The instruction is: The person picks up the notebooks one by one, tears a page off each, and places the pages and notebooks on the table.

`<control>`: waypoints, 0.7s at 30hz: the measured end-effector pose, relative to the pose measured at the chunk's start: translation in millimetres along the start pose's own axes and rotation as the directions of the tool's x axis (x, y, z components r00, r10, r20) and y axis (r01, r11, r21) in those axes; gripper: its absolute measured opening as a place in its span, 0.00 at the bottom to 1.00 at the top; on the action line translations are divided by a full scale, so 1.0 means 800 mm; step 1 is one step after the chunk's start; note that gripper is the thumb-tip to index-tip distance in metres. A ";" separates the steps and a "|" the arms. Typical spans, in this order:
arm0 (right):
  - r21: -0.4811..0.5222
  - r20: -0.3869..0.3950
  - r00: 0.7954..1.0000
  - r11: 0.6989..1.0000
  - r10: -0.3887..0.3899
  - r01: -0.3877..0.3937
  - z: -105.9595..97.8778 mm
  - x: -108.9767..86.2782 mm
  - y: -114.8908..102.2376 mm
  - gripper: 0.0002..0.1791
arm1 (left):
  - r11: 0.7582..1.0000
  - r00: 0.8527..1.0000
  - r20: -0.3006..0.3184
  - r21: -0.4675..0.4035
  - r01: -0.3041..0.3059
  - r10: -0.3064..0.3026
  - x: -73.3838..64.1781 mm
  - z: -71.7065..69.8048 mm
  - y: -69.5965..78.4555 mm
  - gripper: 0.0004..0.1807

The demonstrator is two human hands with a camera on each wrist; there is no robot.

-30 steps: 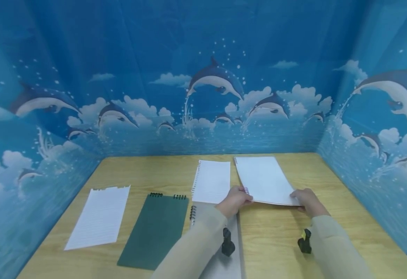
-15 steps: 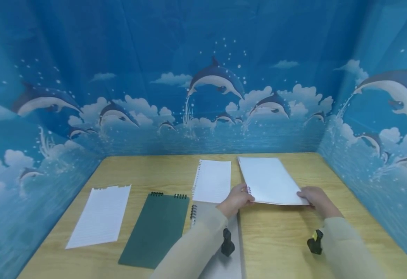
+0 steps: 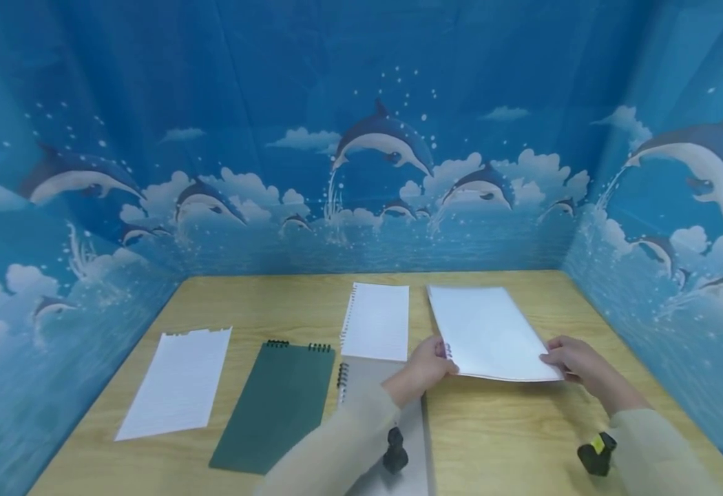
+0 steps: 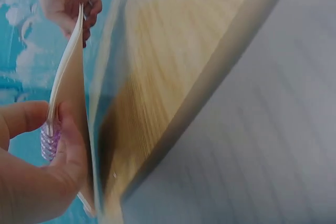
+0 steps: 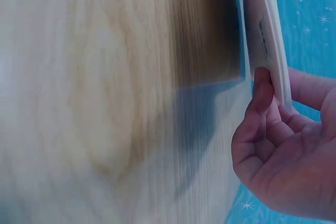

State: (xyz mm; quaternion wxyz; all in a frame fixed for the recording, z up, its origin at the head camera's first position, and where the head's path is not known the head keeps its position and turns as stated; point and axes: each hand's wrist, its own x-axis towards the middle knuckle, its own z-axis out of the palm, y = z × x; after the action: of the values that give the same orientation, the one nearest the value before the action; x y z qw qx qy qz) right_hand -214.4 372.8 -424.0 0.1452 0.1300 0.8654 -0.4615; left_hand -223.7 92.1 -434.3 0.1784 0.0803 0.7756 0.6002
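A white-paged spiral notebook (image 3: pixel 491 331) with a purple coil (image 4: pixel 50 141) is held by its near corners, its near edge raised above the table. My left hand (image 3: pixel 425 368) pinches the near left corner beside the coil, thumb on top and fingers beneath. At the near right corner my right hand (image 3: pixel 578 362) grips between thumb and fingers. The right wrist view shows the notebook's underside (image 5: pixel 257 35) with small dark print, and its shadow on the wood. Under my left forearm lies a grey spiral notebook (image 3: pixel 414 427), partly hidden.
A loose lined sheet (image 3: pixel 376 320) with a torn punched edge lies behind the grey notebook. To the left are a green top-spiral notepad (image 3: pixel 277 406) and another torn sheet (image 3: pixel 178 386). Blue dolphin-print curtains (image 3: pixel 361 138) enclose the wooden table (image 3: pixel 262 303) at the back and sides.
Both hands have drawn the white-paged notebook a little to the right and nearer, its near edge lifting. The right hand has shifted furthest right. The other sheets and notebooks stay put.
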 end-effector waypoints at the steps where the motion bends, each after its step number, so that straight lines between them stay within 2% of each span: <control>1: 0.001 0.007 1.000 1.000 -0.007 0.007 -0.001 -0.004 0.002 0.22 | 1.000 1.000 0.005 0.009 -0.006 0.006 -0.005 0.001 0.000 0.28; 5: -0.004 0.038 0.999 1.000 -0.012 0.012 -0.006 -0.017 0.011 0.21 | 0.999 0.998 0.050 0.018 -0.036 0.035 -0.023 0.005 0.003 0.31; 10: 0.007 0.060 0.998 1.000 0.002 -0.002 -0.010 -0.028 0.021 0.21 | 0.992 0.993 0.095 0.096 -0.076 0.067 -0.045 0.013 0.009 0.18; 16: 0.014 0.096 0.995 1.000 0.009 -0.010 -0.014 -0.043 0.029 0.20 | 0.986 0.989 0.108 0.121 -0.118 0.105 -0.064 0.020 0.008 0.19; 21: 0.028 0.121 0.993 1.000 0.010 -0.013 -0.016 -0.058 0.036 0.16 | 0.970 0.981 0.130 0.173 -0.169 0.147 -0.077 0.025 0.003 0.20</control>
State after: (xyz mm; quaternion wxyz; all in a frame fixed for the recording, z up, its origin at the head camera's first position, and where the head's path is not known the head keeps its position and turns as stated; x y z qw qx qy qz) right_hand -163.1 395.0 -422.0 0.1981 0.1089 0.8475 -0.4802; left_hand -159.9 89.9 -425.3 0.1666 0.1927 0.8069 0.5329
